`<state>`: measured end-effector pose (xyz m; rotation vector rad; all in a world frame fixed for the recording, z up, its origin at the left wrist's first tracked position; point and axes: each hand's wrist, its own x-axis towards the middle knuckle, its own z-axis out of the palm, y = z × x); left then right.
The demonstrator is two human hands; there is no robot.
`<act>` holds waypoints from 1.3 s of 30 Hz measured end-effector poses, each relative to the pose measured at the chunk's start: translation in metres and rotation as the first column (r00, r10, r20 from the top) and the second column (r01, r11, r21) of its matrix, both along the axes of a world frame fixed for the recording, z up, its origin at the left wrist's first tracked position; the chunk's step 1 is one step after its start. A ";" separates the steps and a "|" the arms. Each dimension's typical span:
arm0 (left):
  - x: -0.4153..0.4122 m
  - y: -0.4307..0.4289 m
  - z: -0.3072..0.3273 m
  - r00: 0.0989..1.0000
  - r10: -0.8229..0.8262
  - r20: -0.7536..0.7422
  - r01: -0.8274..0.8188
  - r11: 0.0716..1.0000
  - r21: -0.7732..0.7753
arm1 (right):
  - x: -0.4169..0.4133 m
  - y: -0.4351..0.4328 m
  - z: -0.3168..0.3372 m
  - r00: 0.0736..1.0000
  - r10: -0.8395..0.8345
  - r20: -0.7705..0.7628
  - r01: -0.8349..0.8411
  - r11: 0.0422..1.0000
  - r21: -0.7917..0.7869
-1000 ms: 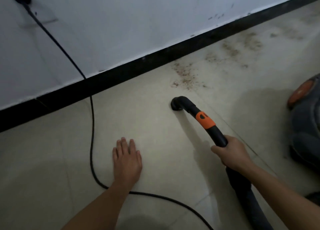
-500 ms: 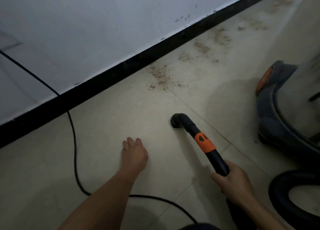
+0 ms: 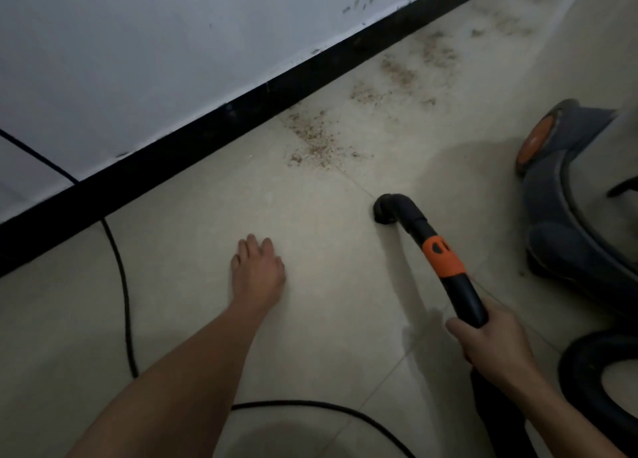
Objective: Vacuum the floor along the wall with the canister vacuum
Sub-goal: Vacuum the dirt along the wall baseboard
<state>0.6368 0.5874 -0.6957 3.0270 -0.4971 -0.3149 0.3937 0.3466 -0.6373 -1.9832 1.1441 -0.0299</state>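
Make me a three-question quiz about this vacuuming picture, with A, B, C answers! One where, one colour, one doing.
1. Where is the brown dirt? A) in a bucket B) on a chair C) on the floor beside the black baseboard
2. What colour is the band on the vacuum wand? A) green B) orange C) pink
3. What is the left hand doing? A) resting on the floor B) waving in the air C) holding a broom
Answers: 1 C, crumbs lie along the baseboard, ahead of the nozzle. 2 B, the band is bright orange. 3 A, it lies on the floor while the right hand grips the wand.
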 end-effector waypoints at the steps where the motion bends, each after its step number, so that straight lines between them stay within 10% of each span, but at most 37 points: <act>1: 0.010 -0.003 0.000 1.000 -0.010 0.004 0.010 1.000 0.005 | 0.015 0.000 -0.001 1.000 0.026 0.007 -0.027 0.999 0.029; 15: 0.191 0.024 -0.021 0.977 -0.178 -0.121 0.189 0.978 0.086 | 0.149 -0.023 0.027 0.963 0.232 -0.138 -0.209 0.964 0.167; 20: 0.182 0.041 -0.044 0.981 -0.143 0.134 0.154 0.985 -0.074 | 0.192 -0.039 0.047 0.958 0.223 -0.178 -0.197 0.968 0.153; 39: 0.185 0.038 -0.037 0.988 -0.111 0.106 0.122 0.986 -0.110 | 0.240 0.025 0.020 0.980 0.139 -0.145 -0.144 0.989 -0.021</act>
